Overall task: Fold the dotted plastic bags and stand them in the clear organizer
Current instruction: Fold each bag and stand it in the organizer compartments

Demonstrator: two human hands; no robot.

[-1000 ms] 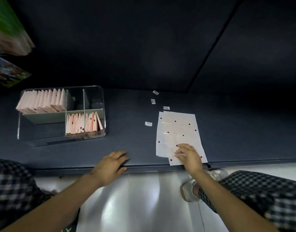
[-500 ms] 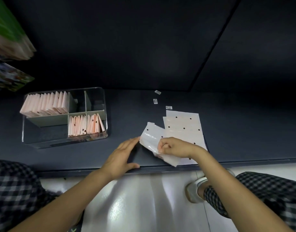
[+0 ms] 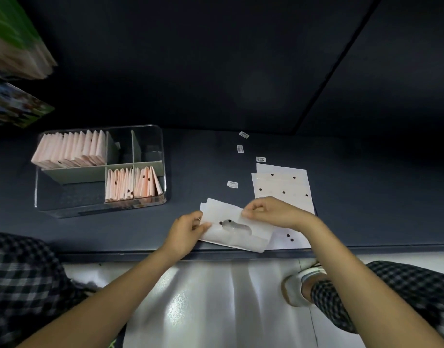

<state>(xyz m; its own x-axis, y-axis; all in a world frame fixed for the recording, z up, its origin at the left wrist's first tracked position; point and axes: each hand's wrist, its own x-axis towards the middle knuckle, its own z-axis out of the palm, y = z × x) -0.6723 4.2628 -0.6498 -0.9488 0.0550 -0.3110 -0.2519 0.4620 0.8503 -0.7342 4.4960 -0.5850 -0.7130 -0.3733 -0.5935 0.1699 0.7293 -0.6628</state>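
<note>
One dotted bag (image 3: 237, 231) lies at the near edge of the dark surface (image 3: 190, 172), held at both ends: the left hand (image 3: 184, 233) has its grip pinched on the left edge, and the right hand (image 3: 272, 213) has its grip pinched on the top edge. Just beside it to the right lies the stack of flat dotted bags (image 3: 282, 187) — well apart to the left stands the clear organizer (image 3: 163, 156), with folded bags (image 3: 133, 183) upright in two compartments.
</note>
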